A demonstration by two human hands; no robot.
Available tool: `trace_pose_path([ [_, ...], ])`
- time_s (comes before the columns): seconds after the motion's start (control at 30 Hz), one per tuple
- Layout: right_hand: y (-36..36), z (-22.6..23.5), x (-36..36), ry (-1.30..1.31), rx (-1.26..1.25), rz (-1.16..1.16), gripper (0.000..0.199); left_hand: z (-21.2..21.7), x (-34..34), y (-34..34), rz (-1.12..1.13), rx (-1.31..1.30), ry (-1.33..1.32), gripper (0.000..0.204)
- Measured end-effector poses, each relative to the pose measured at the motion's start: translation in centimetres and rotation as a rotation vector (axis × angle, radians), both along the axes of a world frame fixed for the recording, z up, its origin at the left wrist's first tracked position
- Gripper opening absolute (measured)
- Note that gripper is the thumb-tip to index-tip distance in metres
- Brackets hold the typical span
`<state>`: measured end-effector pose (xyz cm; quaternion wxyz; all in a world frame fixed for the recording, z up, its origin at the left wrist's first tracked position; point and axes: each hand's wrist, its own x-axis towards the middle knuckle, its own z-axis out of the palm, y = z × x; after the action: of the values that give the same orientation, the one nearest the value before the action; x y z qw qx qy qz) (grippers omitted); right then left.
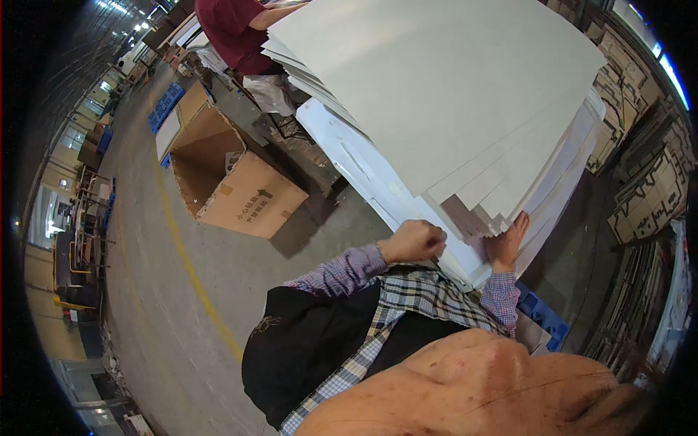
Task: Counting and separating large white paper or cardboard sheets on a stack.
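A grey concrete floor point(182, 320) is stretching away to the left, with a yellow line point(190, 269) running along it in a long curve. An open cardboard box point(233, 174) is lying on its side on the floor, and blue crates point(166, 105) are sitting beyond it. Windows point(69, 138) are letting in daylight along the left wall, while ceiling lamps point(138, 25) are glowing far off at the top left. Metal racks point(91, 211) are standing by the windows. Flat cardboard cut-outs point(643, 196) are leaning in stacks at the right.
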<state>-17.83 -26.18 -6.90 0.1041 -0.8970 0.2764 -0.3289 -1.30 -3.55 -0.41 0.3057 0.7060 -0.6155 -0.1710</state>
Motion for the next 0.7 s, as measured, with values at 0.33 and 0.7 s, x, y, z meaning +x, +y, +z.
trace_pose_path([
  [0.33,0.1,2.9,0.4,-0.007,0.05,0.009,0.057,19.7,5.6,8.0,0.586,-0.727,0.219,0.01],
  [0.7,0.6,3.4,0.5,0.018,0.085,-0.001,0.06,23.8,4.9,1.9,-0.055,-0.625,-0.729,0.031],
])
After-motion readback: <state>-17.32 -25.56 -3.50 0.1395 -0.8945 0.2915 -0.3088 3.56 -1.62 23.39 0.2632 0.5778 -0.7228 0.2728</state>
